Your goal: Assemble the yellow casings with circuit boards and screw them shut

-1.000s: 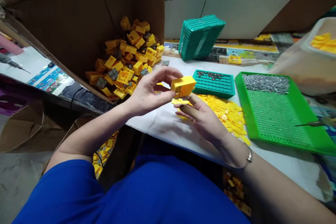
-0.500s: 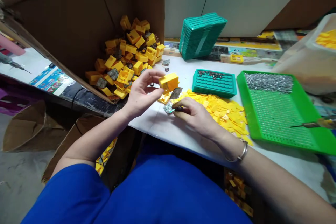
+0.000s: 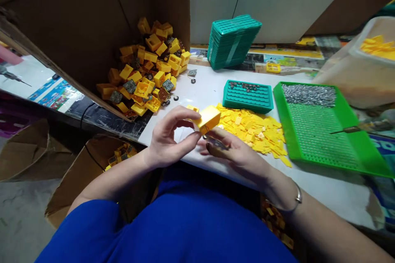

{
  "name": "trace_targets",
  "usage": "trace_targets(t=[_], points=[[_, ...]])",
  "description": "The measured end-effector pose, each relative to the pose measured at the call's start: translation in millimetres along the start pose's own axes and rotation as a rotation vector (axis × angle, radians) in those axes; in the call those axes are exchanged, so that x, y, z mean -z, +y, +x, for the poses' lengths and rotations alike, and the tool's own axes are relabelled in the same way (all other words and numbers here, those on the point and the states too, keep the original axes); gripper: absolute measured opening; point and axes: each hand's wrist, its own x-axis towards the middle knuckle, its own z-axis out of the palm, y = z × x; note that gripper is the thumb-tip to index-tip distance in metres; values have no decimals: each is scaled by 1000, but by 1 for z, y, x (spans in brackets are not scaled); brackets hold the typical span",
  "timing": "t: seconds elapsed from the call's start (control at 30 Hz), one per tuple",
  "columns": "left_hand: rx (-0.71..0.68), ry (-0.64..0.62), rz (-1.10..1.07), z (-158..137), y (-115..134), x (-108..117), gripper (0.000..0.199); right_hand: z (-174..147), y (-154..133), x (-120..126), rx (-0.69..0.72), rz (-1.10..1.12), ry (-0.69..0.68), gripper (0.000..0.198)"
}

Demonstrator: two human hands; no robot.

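Basically, the desk (image 3: 205,90) is a pale, crowded surface, and the yellow case (image 3: 209,118) is up in the air over its near part, pinched between the thumb and fingers of the left hand (image 3: 174,137). The right hand (image 3: 239,154) is just beside and below it, fingers curled by something greyish — mostly hidden, so I cannot tell how tightly they grip.

On the left, a big cardboard box (image 3: 70,28) gapes open on its side, with a heap of yellow cases (image 3: 151,65) in its mouth. A small circuit board (image 3: 192,72) and a dark disc (image 3: 193,81) sit near that heap. Flat yellow pieces (image 3: 253,129) spread out behind the right hand, in front of a teal tray (image 3: 248,100) with little round parts at its back. Farther right, a green tray (image 3: 327,131) has shiny metal bits (image 3: 308,95) bunched along its far end, with a clear tub (image 3: 342,78) near it.

At the back, a stack of teal trays (image 3: 233,45) leans before a white printed carton (image 3: 234,0). Down below — grey floor (image 3: 18,205) and another open box (image 3: 70,176).
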Motion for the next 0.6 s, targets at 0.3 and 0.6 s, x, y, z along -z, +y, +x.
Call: trace_targets(t=[0.3,0.6], points=[[-583,-119,653,-21,-14,-4,21,-32,6,20,246,-656,448,28],[-526,-372,776,-57,-16,-51,13,-68,32,37,517,-1302,515,21]])
